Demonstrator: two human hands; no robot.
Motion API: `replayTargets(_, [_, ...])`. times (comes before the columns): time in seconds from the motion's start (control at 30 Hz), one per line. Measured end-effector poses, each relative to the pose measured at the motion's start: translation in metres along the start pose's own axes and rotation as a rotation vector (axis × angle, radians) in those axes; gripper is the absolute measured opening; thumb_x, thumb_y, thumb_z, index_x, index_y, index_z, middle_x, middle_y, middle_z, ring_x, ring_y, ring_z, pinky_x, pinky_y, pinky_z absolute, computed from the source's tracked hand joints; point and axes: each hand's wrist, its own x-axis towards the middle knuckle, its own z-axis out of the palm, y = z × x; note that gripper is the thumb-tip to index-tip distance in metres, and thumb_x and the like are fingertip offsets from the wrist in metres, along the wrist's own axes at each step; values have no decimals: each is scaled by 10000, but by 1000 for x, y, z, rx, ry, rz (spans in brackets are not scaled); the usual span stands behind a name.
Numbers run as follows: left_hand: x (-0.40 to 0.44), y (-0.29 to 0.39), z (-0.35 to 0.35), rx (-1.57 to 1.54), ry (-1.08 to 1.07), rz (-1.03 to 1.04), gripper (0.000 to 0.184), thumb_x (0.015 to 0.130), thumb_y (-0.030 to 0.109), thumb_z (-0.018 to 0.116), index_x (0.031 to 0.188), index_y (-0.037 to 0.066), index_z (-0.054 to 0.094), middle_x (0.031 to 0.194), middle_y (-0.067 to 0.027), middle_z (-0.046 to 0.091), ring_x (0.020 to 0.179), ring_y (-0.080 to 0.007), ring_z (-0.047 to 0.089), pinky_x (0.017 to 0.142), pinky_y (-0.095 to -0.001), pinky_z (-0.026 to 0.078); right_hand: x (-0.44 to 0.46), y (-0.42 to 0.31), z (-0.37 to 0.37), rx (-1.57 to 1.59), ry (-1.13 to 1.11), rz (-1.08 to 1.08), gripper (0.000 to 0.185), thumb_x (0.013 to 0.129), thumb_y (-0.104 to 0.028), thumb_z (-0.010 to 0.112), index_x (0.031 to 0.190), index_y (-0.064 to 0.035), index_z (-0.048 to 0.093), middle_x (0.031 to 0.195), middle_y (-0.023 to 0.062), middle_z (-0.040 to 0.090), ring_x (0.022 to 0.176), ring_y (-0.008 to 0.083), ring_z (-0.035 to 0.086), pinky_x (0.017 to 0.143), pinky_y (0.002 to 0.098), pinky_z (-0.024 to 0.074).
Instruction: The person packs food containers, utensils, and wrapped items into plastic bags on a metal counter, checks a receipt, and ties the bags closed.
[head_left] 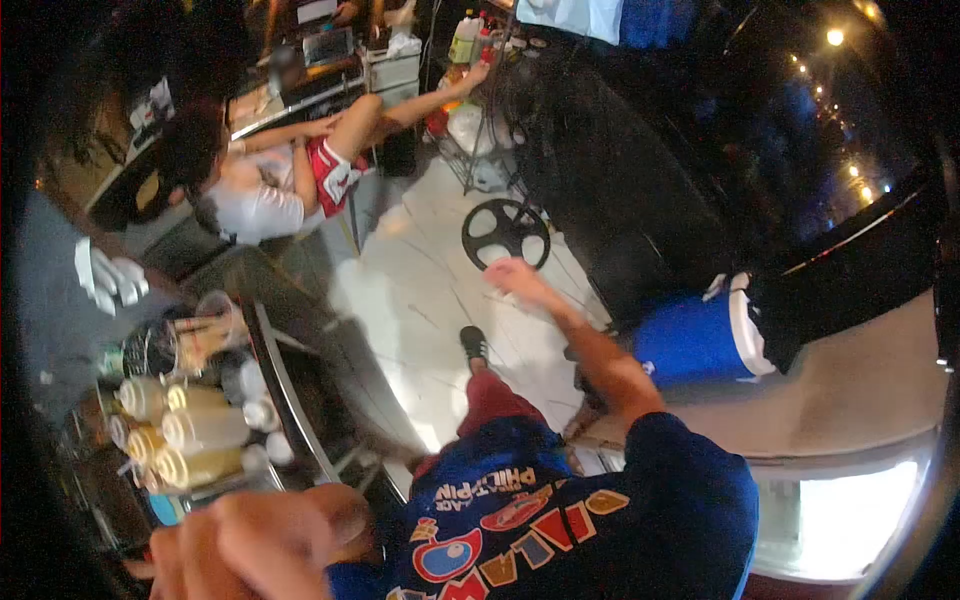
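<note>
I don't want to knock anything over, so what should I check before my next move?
1. Left hand empty: cannot tell; the left hand is curled and blurred.
2. Right hand off the black spoked wheel: cannot tell; the right hand overlaps the black spoked wheel in view.
3. Bottles grouped together: ok, bottles.
4. Seated person apart from both hands: ok, seated person.
5. Blue container apart from right hand: ok, blue container.

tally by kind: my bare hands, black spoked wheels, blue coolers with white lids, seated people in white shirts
bare hands: 2, left hand and right hand
black round spoked wheel: 1
blue cooler with white lid: 1
seated person in white shirt: 1
total: 5
</note>
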Motion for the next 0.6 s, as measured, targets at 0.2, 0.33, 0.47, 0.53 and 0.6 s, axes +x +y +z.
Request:
replayTargets(0.2, [58,-188,-47,168,247,-116,343,951,431,562,766,149,622,682,-13,524,599,-159,445,592,-319,347,119,-156,-234,-159,337,-394,131,949,-162,644,977,-40,682,794,28,661,679,95,607,613,261,524])
replayTargets(0.33, [103,-355,-128,321,162,-335,376,997,308,521,801,12,645,677,-63,615,629,-178,569,578,-323,419,221,-238,-372,-223,440,-521,152,942,-175,645,969,-28,671,772,12,648,642,81,574,598,249,483])
replayTargets(0.47, [164,-494,-191,537,185,-597,307,1029,225,488,893,-14,626,820,-54,631,714,-115,556,634,-256,434,327,-286,-456,-430,611,-501,356,903,-337,687,1023,-2,687,791,79,687,711,192,653,683,330,530])
replayTargets(0.53, [172,-564,-234,526,265,-648,283,1036,214,491,926,-8,628,841,-30,630,728,-84,542,642,-241,435,377,-307,-473,-626,748,-616,444,881,-420,693,1013,4,697,822,114,710,757,274,685,735,390,543])
replayTargets(0.6, [187,-617,-274,623,268,-709,286,1037,234,502,938,0,633,837,-10,629,720,-72,534,642,-241,442,435,-316,-482,-769,986,-790,446,887,-431,663,998,-1,702,860,155,713,803,346,682,776,441,532])
